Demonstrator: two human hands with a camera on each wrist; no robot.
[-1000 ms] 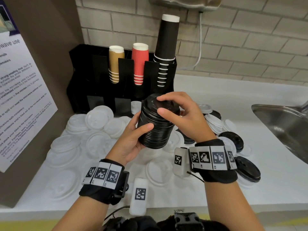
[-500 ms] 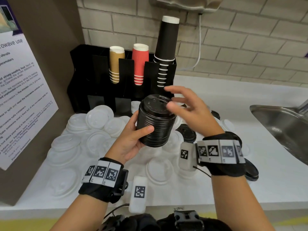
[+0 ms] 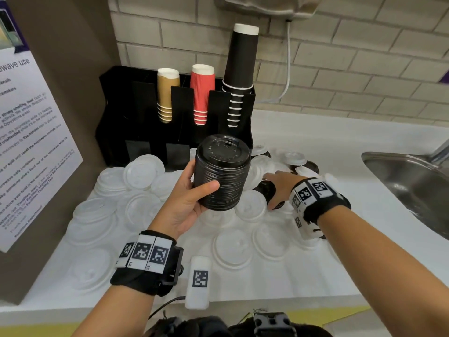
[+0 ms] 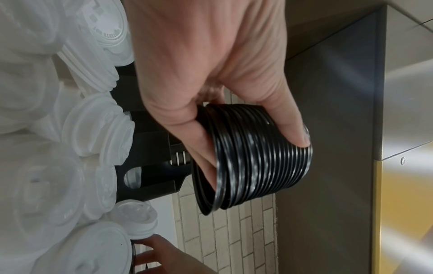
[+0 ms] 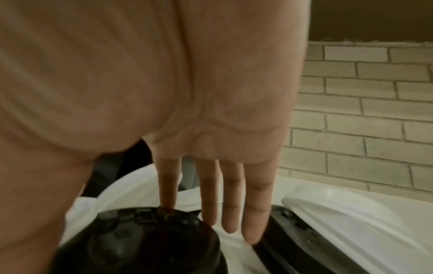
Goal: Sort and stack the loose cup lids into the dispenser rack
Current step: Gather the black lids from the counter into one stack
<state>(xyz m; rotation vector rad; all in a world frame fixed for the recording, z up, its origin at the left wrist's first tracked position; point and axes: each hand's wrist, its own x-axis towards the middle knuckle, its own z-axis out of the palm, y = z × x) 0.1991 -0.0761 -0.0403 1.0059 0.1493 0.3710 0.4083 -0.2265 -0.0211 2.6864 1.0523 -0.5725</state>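
My left hand (image 3: pixel 194 190) grips a tall stack of black lids (image 3: pixel 222 172) from the side and holds it above the counter; in the left wrist view the thumb and fingers wrap the ribbed stack of black lids (image 4: pixel 257 159). My right hand (image 3: pixel 279 188) reaches down to the right of the stack, fingers straight, onto a small pile of black lids (image 3: pixel 267 190) among the white ones. In the right wrist view its fingertips (image 5: pixel 167 200) touch the top black lid (image 5: pixel 140 241). The black dispenser rack (image 3: pixel 145 122) stands at the back.
White lids (image 3: pixel 141 171) lie in loose piles across the white counter (image 3: pixel 315 283). Tan, red and black cup stacks (image 3: pixel 201 93) stand in the rack. A steel sink (image 3: pixel 413 186) lies to the right, a brown panel with a notice (image 3: pixel 31 142) to the left.
My right hand has left the top of the held stack and dropped right onto black lids lying on the counter. The left hand still holds the stack, a little higher.
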